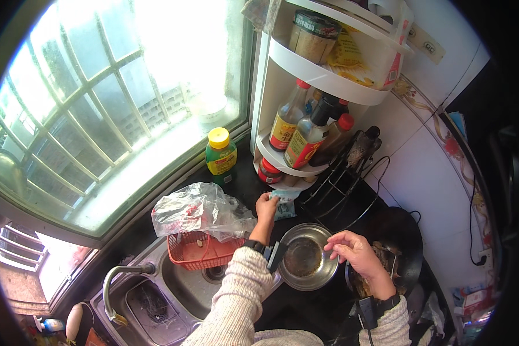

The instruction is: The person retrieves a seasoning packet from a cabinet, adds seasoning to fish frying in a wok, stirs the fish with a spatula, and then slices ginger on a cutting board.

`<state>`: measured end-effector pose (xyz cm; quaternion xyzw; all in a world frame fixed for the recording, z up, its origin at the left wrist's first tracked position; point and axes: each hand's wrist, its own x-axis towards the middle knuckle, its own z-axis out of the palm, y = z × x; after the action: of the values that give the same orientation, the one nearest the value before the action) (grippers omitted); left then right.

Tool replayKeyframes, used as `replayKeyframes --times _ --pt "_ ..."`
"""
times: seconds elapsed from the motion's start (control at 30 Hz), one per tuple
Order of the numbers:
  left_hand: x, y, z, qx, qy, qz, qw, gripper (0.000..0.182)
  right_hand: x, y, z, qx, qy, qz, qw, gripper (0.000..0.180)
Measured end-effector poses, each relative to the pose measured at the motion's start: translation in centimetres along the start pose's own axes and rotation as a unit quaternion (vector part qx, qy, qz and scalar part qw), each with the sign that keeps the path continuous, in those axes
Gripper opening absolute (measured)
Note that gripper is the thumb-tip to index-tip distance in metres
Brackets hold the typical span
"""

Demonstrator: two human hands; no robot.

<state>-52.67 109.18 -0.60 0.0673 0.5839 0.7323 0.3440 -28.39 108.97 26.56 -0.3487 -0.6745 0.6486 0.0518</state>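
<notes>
My left hand (266,206) grips a small pale blue-green plastic packet (286,203) by its left edge, near the foot of the corner shelf. My right hand (354,253) hangs at the right side of a stainless steel bowl (302,283), fingers loosely bent and holding nothing visible. Whether its fingertips touch the rim I cannot tell. Brownish residue or liquid shows at the bowl's bottom. Partly behind my right wrist is a black wok (400,222) with cooked food (385,255) and what looks like a metal utensil in it.
A red plastic basket (205,261) under a clear plastic bag (203,212) sits over the steel sink (181,287) beside a curved faucet (127,269). A green bottle (221,158) stands by the window. Sauce bottles (305,140) fill the white corner shelf (328,80); a black wire rack (341,186) stands nearby.
</notes>
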Motion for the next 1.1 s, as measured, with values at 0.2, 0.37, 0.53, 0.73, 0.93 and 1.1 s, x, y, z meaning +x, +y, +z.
replayKeyframes --times 0.2,0.37,0.53,0.73,0.93,1.1 --pt "-6.1 2.3 -2.4 -0.02 -0.087 0.033 0.995 0.012 -0.5 0.1 0.3 0.005 -0.014 -0.002 1.0 0.018" --pt "-5.8 5.6 -3.8 -0.026 -0.209 0.056 0.976 0.01 -1.1 0.2 0.0 -0.001 -0.011 -0.004 1.0 0.019" --pt "-4.3 6.1 0.7 0.117 -0.274 0.089 0.95 0.016 -1.5 0.3 0.2 -0.007 -0.005 -0.01 1.0 0.02" --pt "-4.3 5.0 0.9 0.313 -0.126 0.226 0.914 0.049 -1.7 -0.1 0.4 -0.015 0.005 -0.014 1.0 0.019" --pt "-1.7 7.1 1.0 0.262 0.155 0.21 0.929 0.067 -1.5 0.0 1.1 -0.027 0.008 -0.004 1.0 0.019" --pt "1.1 9.0 3.2 0.328 0.165 0.239 0.899 0.097 -1.6 0.2 1.7 -0.03 0.003 -0.008 1.0 0.018"
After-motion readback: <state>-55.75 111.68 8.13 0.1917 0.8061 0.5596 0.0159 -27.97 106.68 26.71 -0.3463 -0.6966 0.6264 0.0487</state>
